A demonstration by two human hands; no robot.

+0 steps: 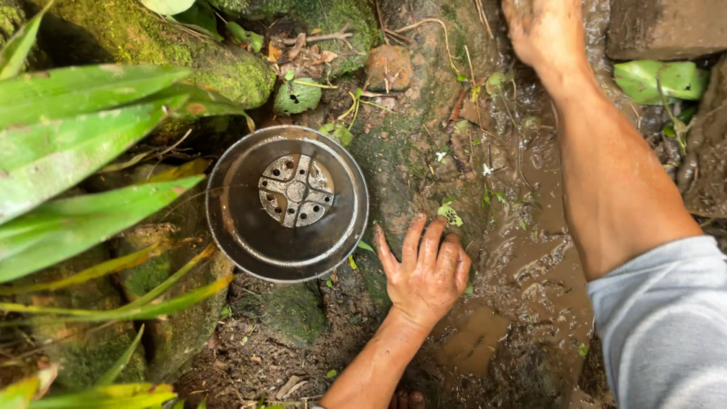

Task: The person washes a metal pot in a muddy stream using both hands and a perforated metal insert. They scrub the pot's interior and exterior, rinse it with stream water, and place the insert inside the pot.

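Neither of your 2 hands grips anything. Your left hand (425,269) lies flat with fingers spread on the muddy ground (522,265), pressing down as a prop. Your right hand (544,29) reaches to 12 o'clock at the top edge, fingers coated in mud and loosely curled on the wet earth; whether it pinches any soil, you cannot tell from this view.

The round metal pot (288,203) sits at 9 o'clock from your left hand, just beside it but not touching, on mossy stones (291,312). It is upright and open, and its perforated base plate (296,191) shows bare: nothing is in it yet.

Judging by that, the work looks early. Mud is wet and churned around both hands, so digging seems under way, yet no soil has reached the pot. Long green leaves (76,136) crowd in at 9 o'clock of the pot.
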